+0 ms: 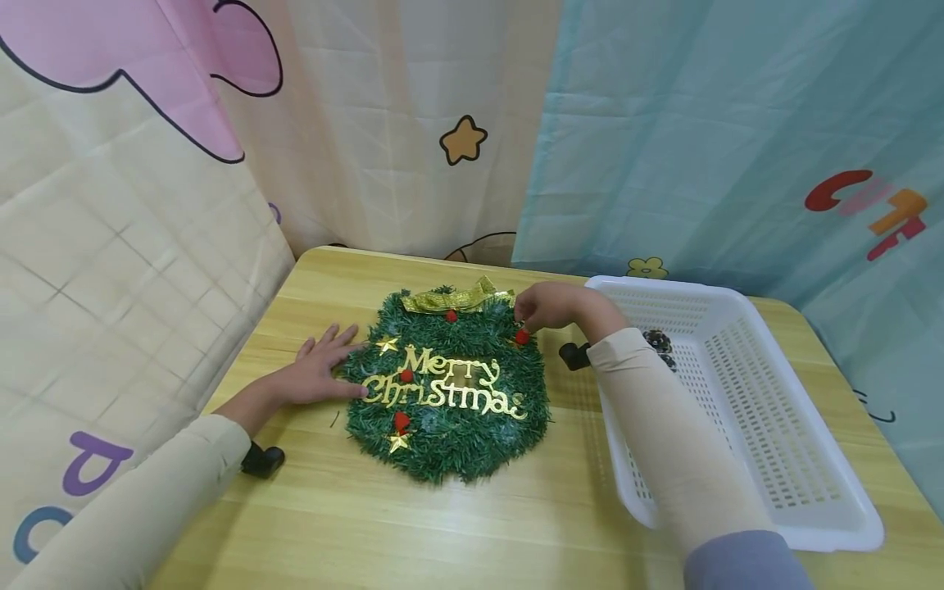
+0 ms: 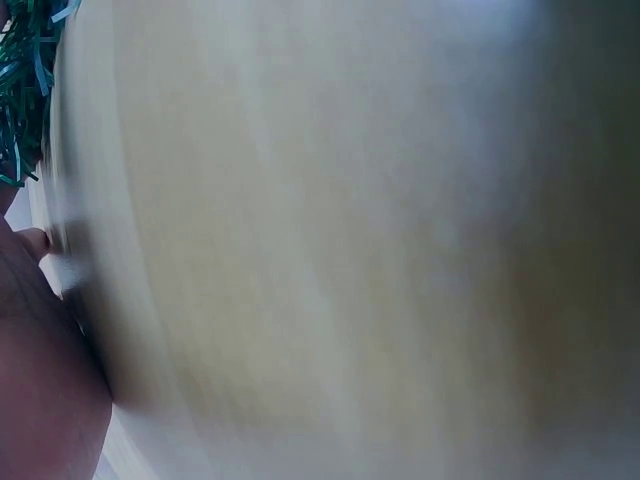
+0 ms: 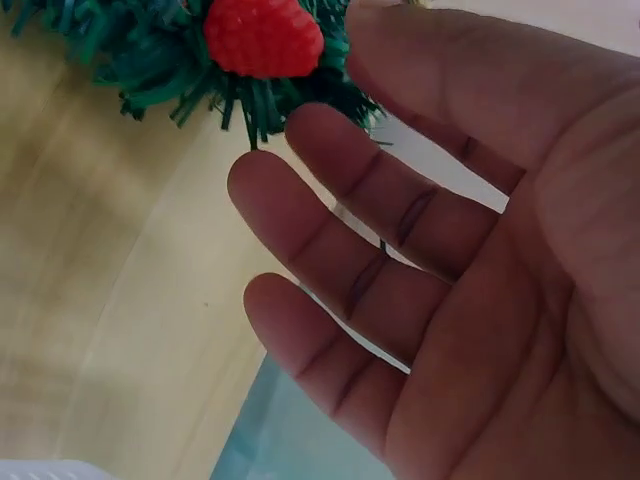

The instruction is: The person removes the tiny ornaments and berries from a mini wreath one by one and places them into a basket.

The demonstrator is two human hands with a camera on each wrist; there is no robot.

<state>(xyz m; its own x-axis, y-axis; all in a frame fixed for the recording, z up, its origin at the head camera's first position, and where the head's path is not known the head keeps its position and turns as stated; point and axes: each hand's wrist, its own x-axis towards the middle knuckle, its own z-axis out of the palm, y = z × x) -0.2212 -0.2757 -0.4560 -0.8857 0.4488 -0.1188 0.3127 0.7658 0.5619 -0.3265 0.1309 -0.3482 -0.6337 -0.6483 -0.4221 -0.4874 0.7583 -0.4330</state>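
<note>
Two pale sleeves (image 1: 147,500) lay nearest, over a wooden table (image 1: 457,541). Beyond them the left hand (image 1: 313,377) was spread, fingers straight, touching the left edge of a green wreath (image 1: 457,442) lying flat on the table. Farther up, the right hand (image 1: 549,307) had loosely bent fingers at the wreath's upper right edge; whether it pinched anything I could not tell. Only the right wrist view showed the bumpy surface of the red berry (image 3: 265,38) beside it; only the head view showed dark pine cones (image 1: 658,341) in a white basket (image 1: 774,393), and the printed curtain (image 1: 413,123) behind.
</note>
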